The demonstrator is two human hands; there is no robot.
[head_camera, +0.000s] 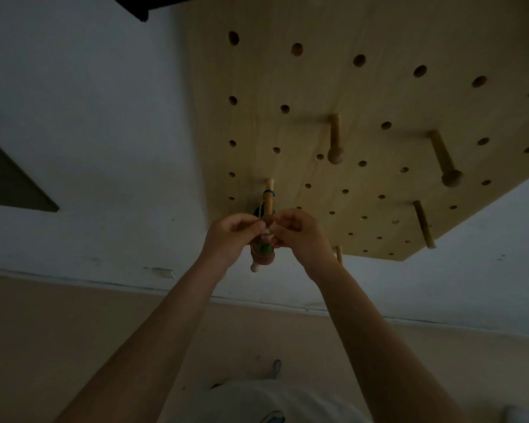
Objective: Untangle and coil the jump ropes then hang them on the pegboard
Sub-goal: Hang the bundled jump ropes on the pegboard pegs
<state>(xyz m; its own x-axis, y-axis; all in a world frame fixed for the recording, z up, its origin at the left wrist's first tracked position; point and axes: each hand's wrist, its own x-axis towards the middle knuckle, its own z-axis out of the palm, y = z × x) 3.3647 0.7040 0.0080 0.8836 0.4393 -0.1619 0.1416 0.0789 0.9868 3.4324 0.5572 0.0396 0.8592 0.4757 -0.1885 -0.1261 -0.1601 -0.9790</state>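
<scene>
item: coiled jump rope [262, 250], pinched by left hand [233, 236] and right hand [300, 235] at peg [268, 203] on pegboard [364, 123], seemingly to loop it on.

Open wall [104, 132] left of the pegboard [364, 96]; protruding pegs [335, 141] to the right, both hands crowding the near peg [268, 199].

Wooden pegboard [287, 87]; pegs; rope-looped peg [268, 198]

One pegboard [364, 96], five wooden pegs [335, 141] (one wrapped in rope), two hands [235, 233].
</scene>
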